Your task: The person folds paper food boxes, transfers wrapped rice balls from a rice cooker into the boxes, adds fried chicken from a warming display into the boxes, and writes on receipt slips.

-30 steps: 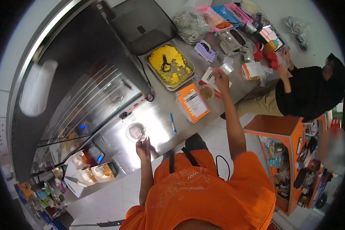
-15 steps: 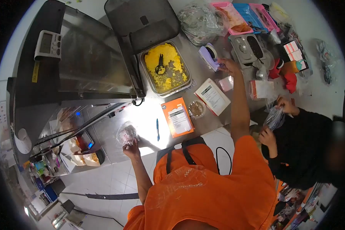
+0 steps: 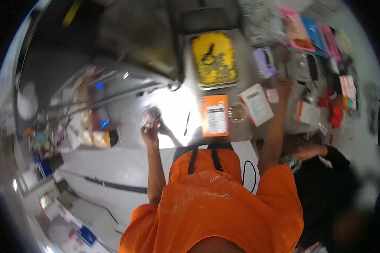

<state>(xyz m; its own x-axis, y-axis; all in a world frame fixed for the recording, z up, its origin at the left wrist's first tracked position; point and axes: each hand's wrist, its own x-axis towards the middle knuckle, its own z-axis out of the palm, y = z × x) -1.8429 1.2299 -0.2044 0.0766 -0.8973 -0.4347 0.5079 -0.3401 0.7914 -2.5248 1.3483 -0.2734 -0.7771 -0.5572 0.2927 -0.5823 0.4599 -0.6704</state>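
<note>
At the left of the lit counter, my left hand point(image 3: 150, 131) grips a small clear round container point(image 3: 150, 115) with something pinkish or brownish in it. My right hand point(image 3: 284, 85) reaches over the counter beside the purple tape dispenser point(image 3: 264, 62); its fingers are blurred, and I cannot make out whether they hold anything. Between my arms lie a dark pen point(image 3: 187, 123), an orange box point(image 3: 215, 116) with a white label, a round clear tub point(image 3: 237, 112) and a white box point(image 3: 256, 104). A small pale pink item point(image 3: 272, 95) is just left of my right wrist.
A metal tray point(image 3: 215, 86) of yellow food with a black utensil stands at the back. A glass-fronted cabinet point(image 3: 135, 46) fills the left. Pink and blue baskets point(image 3: 313, 36) are at the back right. A co-worker in black point(image 3: 325, 185) is at the right.
The view has shifted and blurred. My left hand has raised the round container from the counter. My right hand stays near the tape dispenser. The co-worker's hands are now lower.
</note>
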